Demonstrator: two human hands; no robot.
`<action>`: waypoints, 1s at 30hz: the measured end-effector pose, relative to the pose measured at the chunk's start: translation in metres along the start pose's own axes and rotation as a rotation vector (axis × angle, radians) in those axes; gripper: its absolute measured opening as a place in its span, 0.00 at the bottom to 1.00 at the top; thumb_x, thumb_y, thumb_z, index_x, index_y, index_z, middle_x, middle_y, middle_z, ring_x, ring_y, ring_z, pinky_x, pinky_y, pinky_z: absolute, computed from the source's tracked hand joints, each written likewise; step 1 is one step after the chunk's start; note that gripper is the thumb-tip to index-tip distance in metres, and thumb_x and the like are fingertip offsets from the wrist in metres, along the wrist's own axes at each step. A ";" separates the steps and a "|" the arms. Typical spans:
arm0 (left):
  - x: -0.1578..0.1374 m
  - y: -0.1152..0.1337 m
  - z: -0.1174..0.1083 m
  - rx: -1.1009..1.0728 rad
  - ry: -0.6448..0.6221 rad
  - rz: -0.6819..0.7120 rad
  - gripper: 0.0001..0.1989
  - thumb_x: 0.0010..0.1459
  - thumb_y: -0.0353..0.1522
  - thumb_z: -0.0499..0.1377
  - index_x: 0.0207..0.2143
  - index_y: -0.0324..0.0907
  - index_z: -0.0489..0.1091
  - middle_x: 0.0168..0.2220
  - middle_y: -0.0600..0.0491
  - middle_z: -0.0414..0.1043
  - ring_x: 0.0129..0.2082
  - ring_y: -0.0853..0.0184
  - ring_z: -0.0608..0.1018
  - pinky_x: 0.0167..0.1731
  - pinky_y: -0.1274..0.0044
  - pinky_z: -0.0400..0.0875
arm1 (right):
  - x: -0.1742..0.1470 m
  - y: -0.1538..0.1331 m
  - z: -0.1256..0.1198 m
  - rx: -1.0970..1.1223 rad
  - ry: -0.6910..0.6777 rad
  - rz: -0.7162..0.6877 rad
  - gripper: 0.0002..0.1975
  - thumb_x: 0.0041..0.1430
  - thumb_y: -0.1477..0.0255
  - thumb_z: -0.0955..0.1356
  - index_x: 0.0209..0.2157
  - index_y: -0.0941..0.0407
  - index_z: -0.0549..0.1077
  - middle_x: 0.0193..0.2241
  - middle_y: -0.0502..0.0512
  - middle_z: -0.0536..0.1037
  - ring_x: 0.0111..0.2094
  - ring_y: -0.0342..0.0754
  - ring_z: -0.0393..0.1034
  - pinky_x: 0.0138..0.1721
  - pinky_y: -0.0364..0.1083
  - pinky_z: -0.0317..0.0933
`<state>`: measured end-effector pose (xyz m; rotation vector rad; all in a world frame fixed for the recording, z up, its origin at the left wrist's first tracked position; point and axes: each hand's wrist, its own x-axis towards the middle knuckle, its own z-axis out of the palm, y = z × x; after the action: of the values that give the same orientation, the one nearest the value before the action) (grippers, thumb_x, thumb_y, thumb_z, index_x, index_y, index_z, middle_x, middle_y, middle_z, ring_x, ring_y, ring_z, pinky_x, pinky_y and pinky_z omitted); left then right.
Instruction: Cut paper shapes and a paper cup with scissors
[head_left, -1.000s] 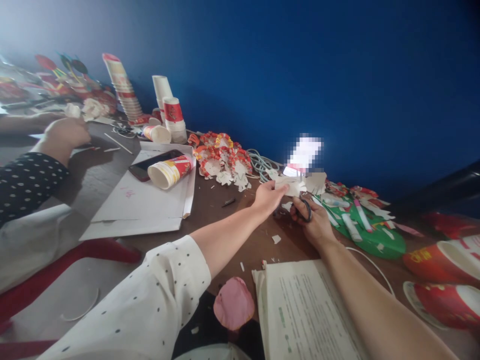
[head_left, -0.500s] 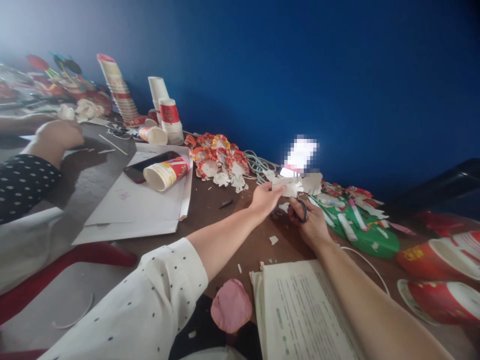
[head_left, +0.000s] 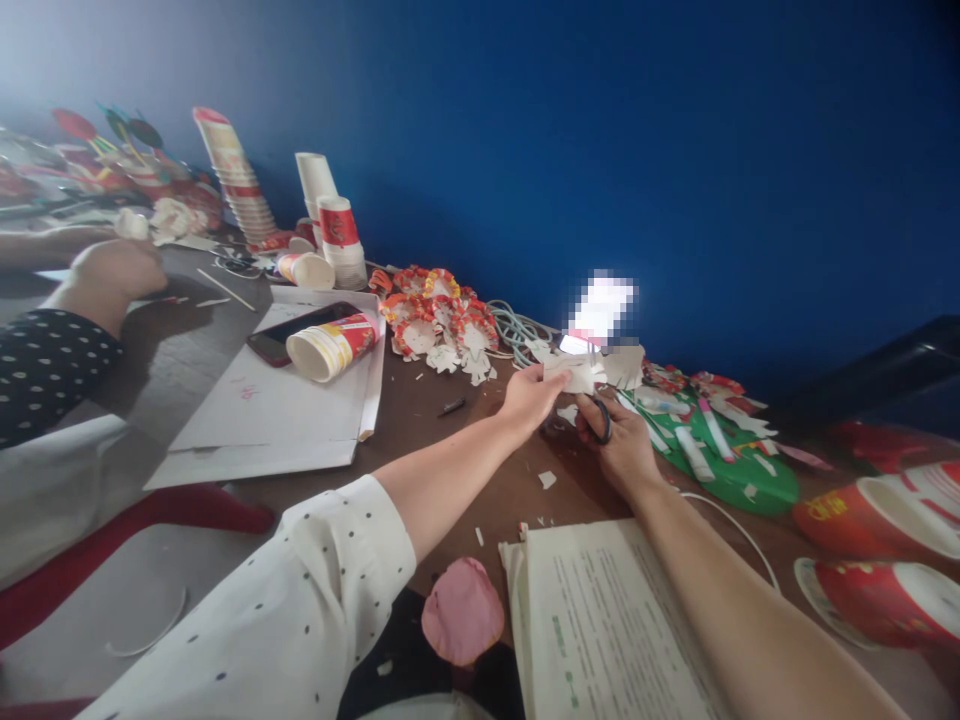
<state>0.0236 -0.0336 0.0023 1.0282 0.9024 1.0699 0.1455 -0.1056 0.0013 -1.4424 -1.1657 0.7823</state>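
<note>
My left hand (head_left: pixel 531 398) pinches a white cut piece of paper cup (head_left: pixel 574 375) between thumb and fingers, above the brown table. Just to its right, my right hand (head_left: pixel 622 440) is closed around scissors (head_left: pixel 603 422), with a finger through the dark handle loop. The blades are mostly hidden by the hand and the paper, so how far apart they stand cannot be told. Behind the white piece leans a bright phone screen (head_left: pixel 600 310), blurred out. Small paper scraps (head_left: pixel 547 480) lie below my hands.
Left of my hands are cut red-and-white cup flowers (head_left: pixel 442 320), a cable (head_left: pixel 517 330) and a cup (head_left: pixel 330 348) on a white folder (head_left: pixel 262 420). Green tray (head_left: pixel 757 488) with markers, red cups (head_left: pixel 885 600) and a booklet (head_left: pixel 600 620) lie right and near. A co-worker's hand (head_left: pixel 120 265) is far left.
Very little differs. The scissors' handle and the fingers of my right hand have shifted slightly; my left hand keeps its hold on the paper in nearly the same place.
</note>
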 end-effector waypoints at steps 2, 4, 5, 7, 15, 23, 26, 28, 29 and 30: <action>0.000 0.000 0.000 -0.013 -0.007 -0.016 0.08 0.51 0.36 0.64 0.29 0.38 0.75 0.21 0.55 0.70 0.24 0.70 0.70 0.31 0.78 0.65 | 0.000 -0.001 0.000 0.001 0.003 0.002 0.20 0.49 0.52 0.73 0.23 0.55 0.72 0.18 0.49 0.69 0.19 0.41 0.60 0.19 0.42 0.51; 0.000 0.001 0.000 -0.041 -0.025 -0.041 0.09 0.51 0.36 0.64 0.29 0.38 0.75 0.21 0.55 0.69 0.22 0.72 0.68 0.28 0.78 0.63 | 0.000 -0.001 0.001 -0.005 0.009 0.007 0.21 0.49 0.52 0.73 0.22 0.55 0.71 0.18 0.49 0.69 0.19 0.41 0.59 0.19 0.42 0.51; -0.001 0.001 0.000 -0.063 -0.037 -0.054 0.09 0.51 0.36 0.65 0.29 0.38 0.74 0.21 0.55 0.68 0.21 0.73 0.67 0.27 0.78 0.62 | 0.000 -0.002 0.001 -0.015 0.008 0.007 0.21 0.49 0.52 0.73 0.22 0.55 0.71 0.18 0.49 0.69 0.19 0.41 0.59 0.19 0.42 0.51; -0.002 0.003 0.000 -0.114 -0.067 -0.071 0.08 0.51 0.35 0.65 0.29 0.37 0.74 0.20 0.56 0.68 0.19 0.74 0.65 0.26 0.79 0.61 | -0.001 -0.003 0.001 -0.039 -0.001 -0.003 0.21 0.50 0.52 0.73 0.22 0.55 0.71 0.18 0.49 0.69 0.19 0.41 0.59 0.19 0.43 0.51; -0.002 0.005 0.000 -0.223 -0.113 -0.150 0.06 0.51 0.31 0.65 0.30 0.37 0.73 0.19 0.57 0.67 0.17 0.76 0.64 0.22 0.80 0.59 | -0.009 -0.021 0.004 -0.162 0.027 -0.062 0.23 0.51 0.50 0.71 0.20 0.55 0.70 0.16 0.49 0.67 0.19 0.41 0.56 0.22 0.43 0.53; 0.006 0.004 -0.003 -0.314 -0.083 -0.142 0.09 0.47 0.27 0.67 0.33 0.36 0.74 0.29 0.51 0.75 0.24 0.73 0.74 0.28 0.79 0.66 | -0.003 -0.012 0.002 -0.072 0.085 -0.010 0.21 0.50 0.51 0.72 0.22 0.55 0.71 0.17 0.49 0.69 0.19 0.41 0.59 0.21 0.43 0.53; 0.006 0.008 -0.005 -0.378 -0.086 -0.159 0.11 0.45 0.23 0.66 0.34 0.36 0.73 0.31 0.50 0.77 0.28 0.69 0.77 0.34 0.75 0.71 | 0.003 -0.002 -0.001 0.006 0.083 0.038 0.21 0.48 0.50 0.73 0.25 0.56 0.73 0.18 0.49 0.70 0.19 0.41 0.61 0.19 0.42 0.50; 0.008 0.009 -0.006 -0.378 -0.083 -0.153 0.12 0.44 0.23 0.66 0.34 0.36 0.72 0.30 0.51 0.76 0.27 0.69 0.76 0.34 0.75 0.71 | 0.005 0.002 -0.003 0.034 0.078 0.064 0.22 0.47 0.50 0.73 0.27 0.56 0.74 0.19 0.49 0.71 0.19 0.41 0.62 0.18 0.41 0.49; 0.009 0.008 -0.007 -0.366 -0.083 -0.147 0.11 0.44 0.23 0.66 0.33 0.37 0.72 0.29 0.51 0.76 0.26 0.70 0.76 0.33 0.75 0.70 | 0.006 0.003 -0.004 0.050 0.068 0.076 0.22 0.47 0.50 0.73 0.28 0.56 0.74 0.20 0.49 0.71 0.20 0.41 0.62 0.18 0.41 0.49; 0.010 0.008 -0.008 -0.352 -0.086 -0.140 0.10 0.45 0.24 0.66 0.32 0.37 0.71 0.28 0.52 0.75 0.25 0.71 0.75 0.32 0.76 0.70 | 0.006 0.003 -0.004 0.066 0.048 0.088 0.22 0.48 0.51 0.73 0.30 0.56 0.75 0.21 0.49 0.72 0.20 0.42 0.63 0.18 0.40 0.49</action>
<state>0.0161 -0.0211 0.0067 0.7020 0.6765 1.0145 0.1518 -0.1013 -0.0001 -1.4583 -1.0364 0.8346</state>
